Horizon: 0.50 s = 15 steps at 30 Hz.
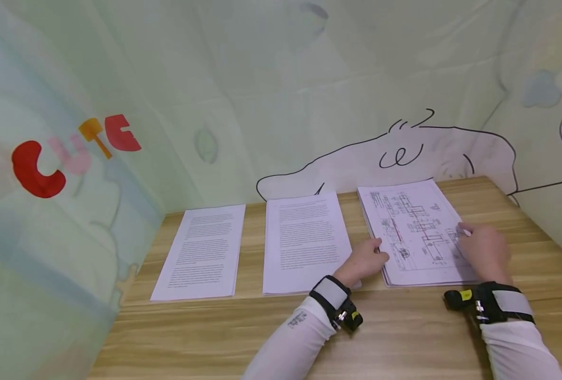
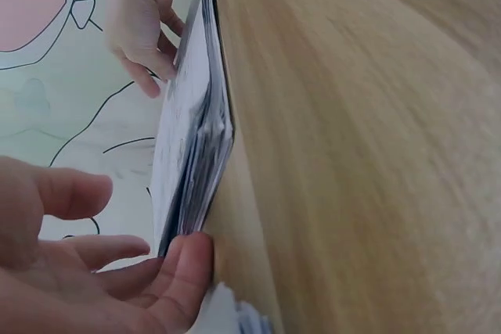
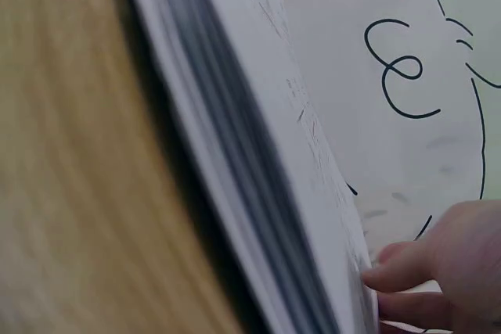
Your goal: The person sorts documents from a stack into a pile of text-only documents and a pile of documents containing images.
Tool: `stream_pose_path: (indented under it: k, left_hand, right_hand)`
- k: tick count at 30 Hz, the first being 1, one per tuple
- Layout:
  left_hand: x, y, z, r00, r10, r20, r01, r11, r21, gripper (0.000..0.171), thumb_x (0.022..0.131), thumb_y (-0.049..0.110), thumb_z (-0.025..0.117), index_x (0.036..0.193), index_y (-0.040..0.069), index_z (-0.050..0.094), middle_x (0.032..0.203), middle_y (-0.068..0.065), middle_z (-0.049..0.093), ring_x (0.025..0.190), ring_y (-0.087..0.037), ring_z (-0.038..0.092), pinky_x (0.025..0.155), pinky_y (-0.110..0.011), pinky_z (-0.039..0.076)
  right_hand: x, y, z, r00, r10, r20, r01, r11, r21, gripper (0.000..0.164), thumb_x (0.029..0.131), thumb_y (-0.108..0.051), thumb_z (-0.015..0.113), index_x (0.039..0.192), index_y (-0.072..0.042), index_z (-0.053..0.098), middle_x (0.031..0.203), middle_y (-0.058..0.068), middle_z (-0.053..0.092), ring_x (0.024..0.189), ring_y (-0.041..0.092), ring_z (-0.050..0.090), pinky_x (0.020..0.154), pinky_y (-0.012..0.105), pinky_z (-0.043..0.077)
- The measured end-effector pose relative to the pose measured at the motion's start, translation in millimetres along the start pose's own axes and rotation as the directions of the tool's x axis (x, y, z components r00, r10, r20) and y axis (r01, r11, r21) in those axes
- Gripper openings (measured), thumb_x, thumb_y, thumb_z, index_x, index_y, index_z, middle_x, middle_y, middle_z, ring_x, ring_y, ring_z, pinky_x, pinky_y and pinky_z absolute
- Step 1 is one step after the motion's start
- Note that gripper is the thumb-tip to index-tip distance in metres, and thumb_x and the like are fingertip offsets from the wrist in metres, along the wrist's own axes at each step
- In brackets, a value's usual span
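Observation:
A stack of papers point(image 1: 414, 211), its top sheet printed with a line diagram in black and red, lies at the right of the table. At its left edge is my left hand point(image 1: 363, 261), fingertips touching the paper sides. In the left wrist view the left thumb point(image 2: 78, 193) stands apart from the stack's layered edge. My right hand point(image 1: 485, 250) is at the opposite edge, its fingers against the paper. The right wrist view shows the right hand point(image 3: 446, 271) at the stack's side; some of its fingers are out of sight.
Left of the diagram stack, a stack of text pages point(image 1: 305, 237) lies close to my left forearm. Farther left is another text stack point(image 1: 202, 253). Behind the wooden table point(image 1: 395, 332) hangs a printed cloth backdrop point(image 1: 262, 95). Both wrists wear strapped cameras.

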<state>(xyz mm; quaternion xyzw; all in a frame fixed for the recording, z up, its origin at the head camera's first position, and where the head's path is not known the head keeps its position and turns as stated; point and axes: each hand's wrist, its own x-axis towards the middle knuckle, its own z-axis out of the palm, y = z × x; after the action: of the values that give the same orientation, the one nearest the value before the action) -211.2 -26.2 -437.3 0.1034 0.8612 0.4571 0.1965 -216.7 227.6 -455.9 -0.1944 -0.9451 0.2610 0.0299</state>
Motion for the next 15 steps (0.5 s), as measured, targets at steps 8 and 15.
stream_pose_path:
  k: [8, 15]
  left_hand:
    - [-15.0, 10.0, -16.7, 0.999, 0.029, 0.013, -0.029, 1.0, 0.004, 0.052, 0.094, 0.032, 0.051, 0.143, 0.021, 0.04, 0.134, -0.006, 0.058, 0.091, -0.007, 0.057, 0.067, -0.022, 0.047]
    - [-39.8, 17.0, -57.8, 0.982, 0.175, -0.067, -0.171, 0.984, 0.057, 0.043, 0.095, 0.029, 0.05, 0.138, 0.023, 0.049, 0.131, -0.005, 0.06, 0.109, -0.012, 0.062, 0.077, -0.018, 0.049]
  right_hand:
    - [-6, -17, -8, 0.998, -0.053, 0.043, 0.054, 0.998, -0.043, 0.05, 0.097, -0.025, 0.04, 0.137, 0.005, 0.042, 0.133, 0.04, 0.041, 0.102, 0.049, 0.045, 0.064, 0.042, 0.037]
    - [-25, -58, -6, 0.969, -0.234, -0.083, 0.235, 0.972, 0.0, 0.044, 0.095, -0.024, 0.046, 0.131, 0.001, 0.052, 0.127, 0.038, 0.048, 0.085, 0.044, 0.055, 0.048, 0.03, 0.029]
